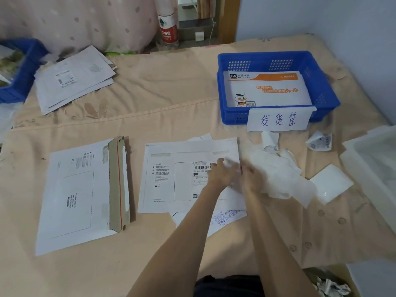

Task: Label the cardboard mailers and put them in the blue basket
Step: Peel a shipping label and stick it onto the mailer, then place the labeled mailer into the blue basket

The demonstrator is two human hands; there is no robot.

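Note:
A white cardboard mailer [167, 179] lies flat in the middle of the bed, with a shipping label [200, 168] stuck in its printed box. My left hand [221, 172] rests on the label's right part with its fingers fairly flat. Beside it, my right hand [251, 177] touches the mailer's right edge; its fingers look bent, and what they hold I cannot tell. A second white mailer [77, 194] with an open brown flap lies to the left. The blue basket [319, 82] stands at the back right and holds one orange-and-white mailer [267, 91].
Crumpled white backing paper [278, 174] lies right of my hands, with label scraps [320, 142] behind it. A stack of mailers [72, 80] sits at the back left beside another blue bin [23, 67]. A white tray [375, 159] is at the right edge. A handwritten sheet [225, 219] pokes out under the mailer.

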